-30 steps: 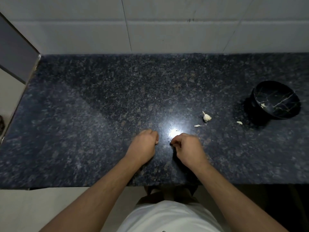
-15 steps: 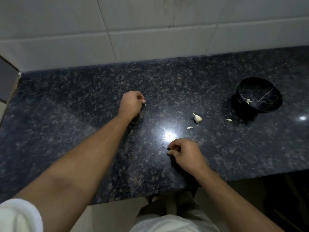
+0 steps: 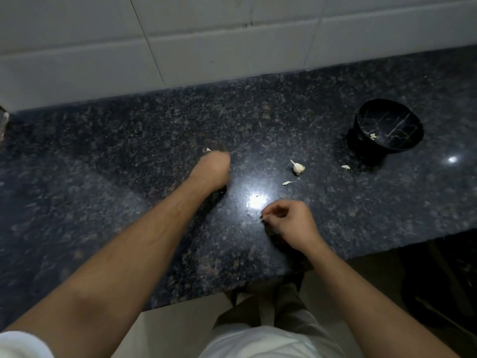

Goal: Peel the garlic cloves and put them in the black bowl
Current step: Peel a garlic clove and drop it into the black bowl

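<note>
Left hand has come back from its far reach; right hand has stayed near the front edge.

The left hand (image 3: 213,167) now sits nearer the middle of the dark speckled desk (image 3: 103,177) than half a second ago, its fingers curled under; a small pale scrap (image 3: 208,149) shows just beyond the knuckles, and whether the grip holds anything cannot be told. The right hand (image 3: 289,219) has its fingertips (image 3: 265,215) pinched together on something too small to make out. The garlic clove (image 3: 298,167) lies loose on the desk between the hands and the black bowl (image 3: 389,126), its pointed tip aimed up-left, long axis diagonal. A peel flake (image 3: 286,182) lies just in front of it, another flake (image 3: 346,166) near the bowl's foot. A pale bit (image 3: 373,136) rests inside the bowl. No writing is readable anywhere.
</note>
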